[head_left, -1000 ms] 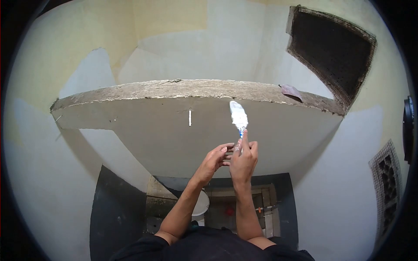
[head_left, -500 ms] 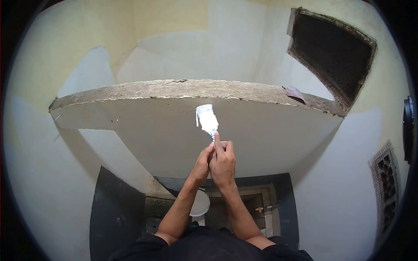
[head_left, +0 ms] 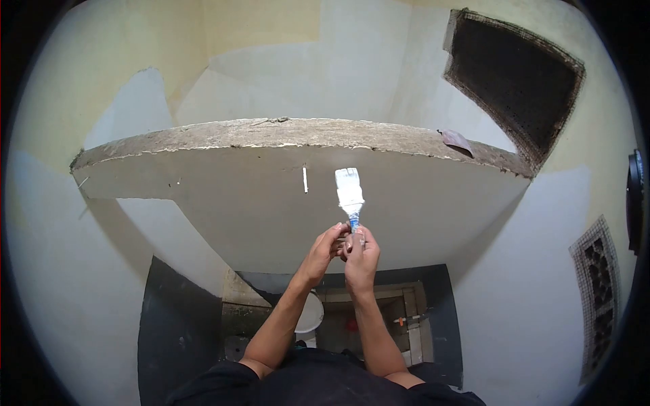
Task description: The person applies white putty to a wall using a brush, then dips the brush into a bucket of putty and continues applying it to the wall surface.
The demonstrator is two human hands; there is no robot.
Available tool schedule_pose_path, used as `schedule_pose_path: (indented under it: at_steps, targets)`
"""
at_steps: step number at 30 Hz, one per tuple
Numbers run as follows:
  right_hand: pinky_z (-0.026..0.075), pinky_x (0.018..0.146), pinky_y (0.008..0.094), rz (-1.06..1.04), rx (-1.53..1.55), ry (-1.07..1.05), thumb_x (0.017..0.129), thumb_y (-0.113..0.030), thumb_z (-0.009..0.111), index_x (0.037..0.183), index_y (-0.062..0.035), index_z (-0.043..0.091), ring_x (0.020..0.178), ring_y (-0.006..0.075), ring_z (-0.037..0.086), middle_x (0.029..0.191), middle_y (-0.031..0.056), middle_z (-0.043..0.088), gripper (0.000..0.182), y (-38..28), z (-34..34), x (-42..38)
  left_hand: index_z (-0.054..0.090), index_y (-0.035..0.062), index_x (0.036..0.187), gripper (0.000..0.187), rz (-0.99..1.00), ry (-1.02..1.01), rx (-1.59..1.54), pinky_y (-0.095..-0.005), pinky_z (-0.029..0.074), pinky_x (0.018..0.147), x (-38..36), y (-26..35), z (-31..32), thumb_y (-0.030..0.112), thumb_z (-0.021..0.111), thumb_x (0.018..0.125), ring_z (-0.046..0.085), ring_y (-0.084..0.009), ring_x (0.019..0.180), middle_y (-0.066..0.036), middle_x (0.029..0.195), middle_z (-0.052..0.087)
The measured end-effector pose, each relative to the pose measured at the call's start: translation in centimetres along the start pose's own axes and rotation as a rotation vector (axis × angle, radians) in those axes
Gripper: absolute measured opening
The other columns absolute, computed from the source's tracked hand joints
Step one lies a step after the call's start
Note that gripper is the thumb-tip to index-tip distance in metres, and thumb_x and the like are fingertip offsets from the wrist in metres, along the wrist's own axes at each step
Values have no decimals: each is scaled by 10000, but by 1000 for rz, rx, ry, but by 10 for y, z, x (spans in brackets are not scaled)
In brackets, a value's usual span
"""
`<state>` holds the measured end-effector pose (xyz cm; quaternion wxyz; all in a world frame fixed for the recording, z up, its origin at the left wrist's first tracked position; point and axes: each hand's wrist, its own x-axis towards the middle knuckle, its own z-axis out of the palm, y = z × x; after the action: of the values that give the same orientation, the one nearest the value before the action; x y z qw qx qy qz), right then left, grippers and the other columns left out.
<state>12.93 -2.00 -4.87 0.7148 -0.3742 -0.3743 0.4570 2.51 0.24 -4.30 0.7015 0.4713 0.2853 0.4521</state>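
Note:
A paint brush (head_left: 350, 189) covered in white paint, with blue showing near its handle, points upward in front of the pale wall face (head_left: 271, 216). My right hand (head_left: 361, 256) is closed round its handle. Beside it, my left hand (head_left: 323, 252) has its fingers bent close to the handle and the right fingers; whether it grips anything is hidden. To the left of the bristles, a thin white peg (head_left: 305, 180) sticks out of the wall. Whether the bristles touch the wall cannot be made out.
Above runs a rough ledge (head_left: 223, 135) with a curled flake (head_left: 457, 142) on it. A dark meshed opening (head_left: 514, 81) is at the upper right, a smaller vent (head_left: 599, 291) below. Under the arms are a white bucket (head_left: 309, 314) and a tap with an orange part (head_left: 401, 321).
The brush and my right hand have moved right and slightly down, away from the white peg, and the brush is more upright. My left hand has shifted slightly right, its fingers now looser.

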Motion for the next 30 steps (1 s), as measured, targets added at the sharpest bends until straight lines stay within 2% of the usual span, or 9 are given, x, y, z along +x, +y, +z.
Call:
schedule_pose_path:
  at_steps: [4,8,12,14,15,20,23,25,30]
  targets:
    - [339,534,182,-1,65,-22,1065,-220,495,1168,-4,576,643,6,421,783,-64,476,252,5,18,3,582,-3,1204,452,86,65,116,-254,435,801,-4,15,9,400,479,1028,533,-102,896,-19,968,604]
    - [361,582,190,-72,104,38,1059,-246,517,1210,30,550,691,15,439,802,-59,497,317,24,24,22,607,-22,1075,451,224,193,214,-266,436,734,12,7,16,416,529,1003,523,-106,820,-14,869,599]
    - [449,725,250,-8,-94,68,1062,-237,483,1147,54,609,825,86,537,882,5,567,328,82,-11,20,651,-4,1031,388,10,202,343,-259,450,799,28,-55,-22,366,540,997,569,-109,896,-32,935,637]
    - [453,712,265,97,-137,117,1060,-222,476,1113,58,623,814,95,539,878,12,584,320,104,-26,4,662,-8,999,393,-29,245,312,-261,455,800,20,-92,-29,365,538,996,582,-116,895,-48,924,652]
    - [453,707,267,161,-148,139,1059,-218,476,1108,57,624,810,95,539,873,13,585,316,118,-36,-4,672,-38,982,477,-42,293,337,-310,483,799,15,-110,-32,424,552,968,620,-170,878,-123,907,690]
    - [469,711,285,355,-102,203,1040,-176,484,1070,62,635,812,113,554,872,35,605,284,184,-76,-26,680,-62,1019,489,-218,304,246,-322,483,812,2,-167,-44,403,539,969,632,-174,900,-142,915,702]
    - [474,712,295,291,-235,184,1023,-152,490,1048,63,639,808,124,559,864,37,603,263,181,-76,-22,671,-71,999,483,-133,307,276,-328,483,804,5,-163,-44,392,534,974,627,-175,878,-144,897,700]
    - [473,709,300,231,-324,174,1015,-145,490,1038,61,640,801,127,557,856,32,598,256,141,-54,-13,663,-74,985,474,-67,298,310,-337,485,797,10,-140,-38,382,534,977,623,-175,864,-147,882,697]
    - [443,668,259,71,-171,8,1027,-167,476,1060,56,618,763,86,523,839,-3,561,267,75,-21,15,627,-71,950,467,80,307,409,-354,484,758,17,-62,-9,387,543,980,614,-189,821,-180,831,661]
